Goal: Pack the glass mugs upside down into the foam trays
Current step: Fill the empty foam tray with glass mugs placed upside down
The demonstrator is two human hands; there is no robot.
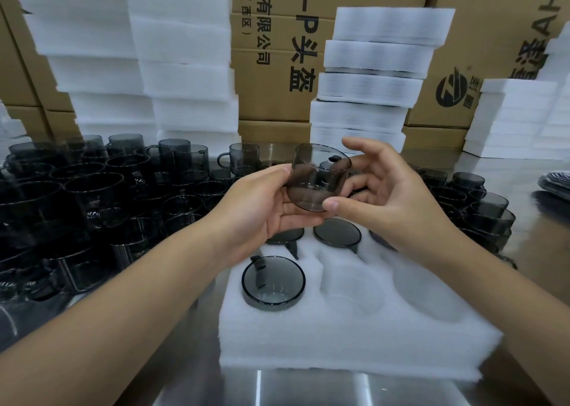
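Forearms from both lower corners met mid-frame over the foam tray, the left hand curled round the glass mug, the right hand pinching its lower edge, fingers spread.

Both forearms forward; left hand and right hand around one glass mug.

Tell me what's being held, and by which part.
One grey glass mug: left hand grips its side wall, right hand pinches its lower edge with the thumb.
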